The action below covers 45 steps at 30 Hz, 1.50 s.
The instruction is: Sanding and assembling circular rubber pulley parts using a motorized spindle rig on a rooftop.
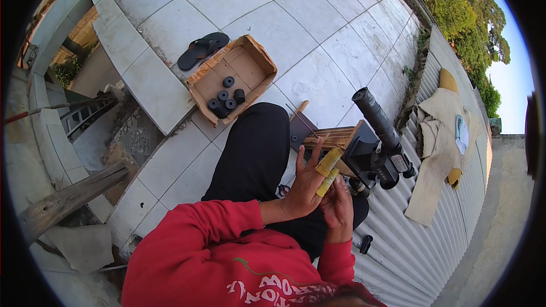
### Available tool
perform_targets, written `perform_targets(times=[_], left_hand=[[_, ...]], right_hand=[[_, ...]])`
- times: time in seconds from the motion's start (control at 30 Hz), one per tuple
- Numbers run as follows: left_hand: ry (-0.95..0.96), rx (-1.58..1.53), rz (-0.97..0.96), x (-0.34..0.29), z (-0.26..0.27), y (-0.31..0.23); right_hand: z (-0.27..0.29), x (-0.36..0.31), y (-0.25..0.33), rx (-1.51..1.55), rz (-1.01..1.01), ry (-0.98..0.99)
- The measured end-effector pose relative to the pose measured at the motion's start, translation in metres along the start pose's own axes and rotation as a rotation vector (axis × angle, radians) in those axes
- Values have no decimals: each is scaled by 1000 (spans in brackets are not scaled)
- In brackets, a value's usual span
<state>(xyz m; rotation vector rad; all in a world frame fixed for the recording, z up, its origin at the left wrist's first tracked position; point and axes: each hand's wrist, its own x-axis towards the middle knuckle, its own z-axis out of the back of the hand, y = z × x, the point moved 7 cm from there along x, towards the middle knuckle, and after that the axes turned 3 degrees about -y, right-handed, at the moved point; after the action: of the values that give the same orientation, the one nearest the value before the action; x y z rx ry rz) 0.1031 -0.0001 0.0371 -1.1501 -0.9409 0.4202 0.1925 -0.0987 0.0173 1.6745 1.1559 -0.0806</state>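
Note:
My left hand (301,193) is held out over my lap with its fingers spread. Yellow wraps cover two of its fingers, an upper wrap (328,161) and a lower wrap (327,183). Close against it, my right hand (339,203) has its fingers bent together at the lower wrap, seemingly pinching it; its fingertips are partly hidden. Just beyond the hands stands a wooden stand (335,136) with a thin metal rod by its left side. A black power tool (387,165) with a long ribbed tube (375,115) rests at its right.
An open cardboard box (256,59) holds several black cylinders (228,82) with holes; dark flip-flops (202,50) lie behind it. Corrugated roofing (421,250) runs along the right, with beige cloth (432,170) on it. At left, the tiled floor drops off beside a wooden beam (74,199).

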Motion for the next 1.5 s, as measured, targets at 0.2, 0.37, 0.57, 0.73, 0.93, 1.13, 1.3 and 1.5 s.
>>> perform_targets(times=[0.2, 0.37, 0.57, 0.73, 0.93, 1.13, 1.3, 1.5], left_hand=[[-17, -158, -3, 2, 7, 0], [-179, -1061, 454, 71, -14, 31], [-110, -1263, 440, 128, -31, 53], [-193, -1239, 464, 139, -36, 43], [-272, -1340, 472, 135, -52, 51], [-270, -1318, 576, 134, -52, 40], [-313, -1420, 563, 136, -57, 43], [-326, -1460, 551, 134, -60, 46]], right_hand=[[1, -3, 9, 85, -6, 61], [2, -12, 8, 97, 46, 150], [4, -30, 4, 54, -2, 169], [3, -41, 17, -69, 46, 154], [-41, -42, 124, -618, 384, 254], [-175, -5, 225, -1296, 649, 349], [-259, 59, 222, -1899, 571, 617], [-269, 109, 197, -2114, 284, 779]])
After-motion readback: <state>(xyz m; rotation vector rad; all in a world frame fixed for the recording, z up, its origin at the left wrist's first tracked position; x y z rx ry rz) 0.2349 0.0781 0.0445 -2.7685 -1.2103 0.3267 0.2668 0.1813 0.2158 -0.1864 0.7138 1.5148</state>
